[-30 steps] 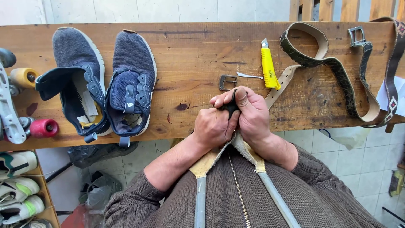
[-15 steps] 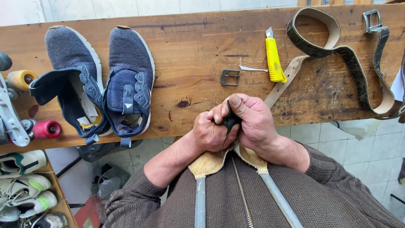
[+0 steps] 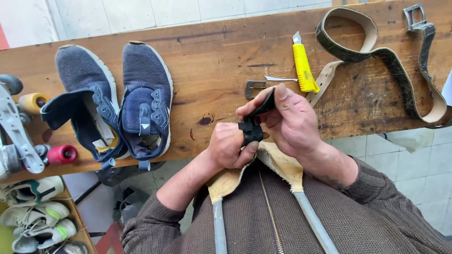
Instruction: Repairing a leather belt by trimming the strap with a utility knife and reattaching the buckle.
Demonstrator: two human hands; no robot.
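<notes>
Both my hands hold a short black leather strap [image 3: 256,120] above the front edge of the wooden workbench [image 3: 221,61]. My left hand [image 3: 228,146] pinches its lower folded end between thumb and fingers. My right hand [image 3: 289,120] grips the upper end, thumb pressed along it. A metal buckle [image 3: 254,88] lies on the bench just behind the strap. Beside it are a small metal blade sliver [image 3: 278,78] and a yellow utility knife [image 3: 303,66].
A long dark belt with tan underside [image 3: 376,47] loops across the right of the bench, its buckle [image 3: 414,16] at the top. Two navy sneakers [image 3: 113,101] lie on the left, a roller skate [image 3: 19,127] beyond them. More shoes [image 3: 33,216] sit on a low shelf.
The hands have come apart from a tight clasp, so the black strap now shows between them. The view has shifted closer and slightly down.
</notes>
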